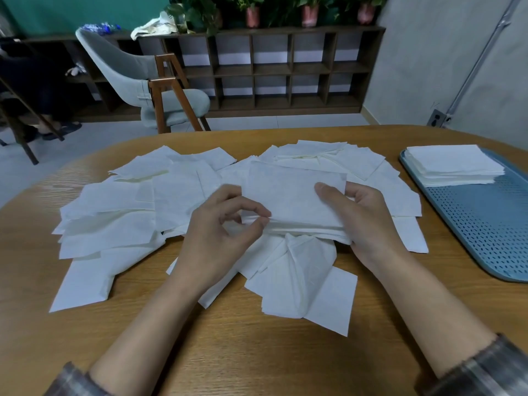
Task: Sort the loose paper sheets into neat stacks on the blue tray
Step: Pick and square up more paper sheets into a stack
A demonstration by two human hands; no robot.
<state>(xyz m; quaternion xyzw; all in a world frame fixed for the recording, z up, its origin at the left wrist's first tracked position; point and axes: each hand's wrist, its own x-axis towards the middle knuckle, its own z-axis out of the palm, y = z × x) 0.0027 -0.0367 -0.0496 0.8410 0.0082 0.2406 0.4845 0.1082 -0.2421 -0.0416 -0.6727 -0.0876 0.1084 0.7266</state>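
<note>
Loose white paper sheets (pixel 120 218) lie scattered across the middle of the wooden table (pixel 257 352). Above them I hold a small gathered stack of sheets (pixel 291 201). My right hand (pixel 363 221) grips its right side, thumb on top and fingers underneath. My left hand (pixel 217 238) pinches the stack's near left edge between thumb and fingertips. The blue perforated tray (pixel 485 224) sits at the right, apart from both hands. A neat stack of white sheets (pixel 454 164) rests on its far end.
A grey chair (pixel 148 84) with wooden legs stands beyond the table's far edge. Behind it runs a dark cubby shelf (pixel 274 70) with potted plants on top. A wall with a socket (pixel 435 118) is at the right.
</note>
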